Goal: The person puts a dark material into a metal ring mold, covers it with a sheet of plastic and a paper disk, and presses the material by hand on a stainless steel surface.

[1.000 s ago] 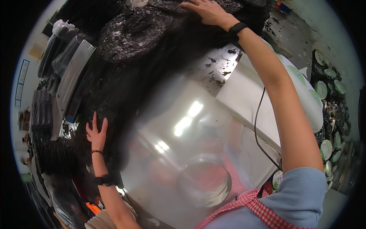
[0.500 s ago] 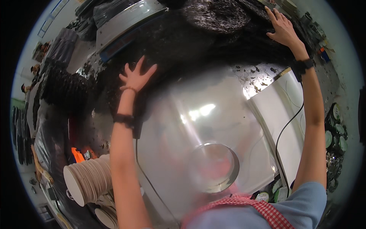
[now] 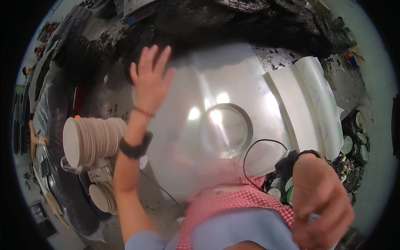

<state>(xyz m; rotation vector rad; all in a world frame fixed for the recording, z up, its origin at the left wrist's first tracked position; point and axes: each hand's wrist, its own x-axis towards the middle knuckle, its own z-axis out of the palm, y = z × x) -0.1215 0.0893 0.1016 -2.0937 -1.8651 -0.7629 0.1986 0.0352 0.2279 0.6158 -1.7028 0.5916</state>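
Silver-grey and glossy, a smooth panel (image 3: pixel 183 133) lies toward the near edge of a bench (image 3: pixel 110 91), in the single head view, which looks down past a red-checked apron (image 3: pixel 233 202). A round metal ring (image 3: pixel 248 127) is set on or into the panel, near its middle. Beyond it, a dark, flaky mass (image 3: pixel 183 31) runs along the far edge. White sheets (image 3: pixel 287 87) lie along the panel's right edge, and pale round discs (image 3: pixel 96 139) are stacked beyond its left edge.

The left hand (image 3: pixel 151 85) is spread, fingers apart and grasping nothing, over the panel's far left corner; whether it touches is unclear. The right hand (image 3: pixel 321 202) is off the near right corner, close to the body, fingers bent and blurred; I cannot tell whether it grips anything.

In my judgement, good handling here means slow, flat-palmed movements near the loose flakes, and keeping the thin black cord (image 3: pixel 248 160), looped by the near right corner, from catching on the ring.

Half a second earlier, the right hand was stretched over the dark mass at the far right; now it is near the body. The left hand, then over the dark mass, is now over the panel. The ring appears higher in view.
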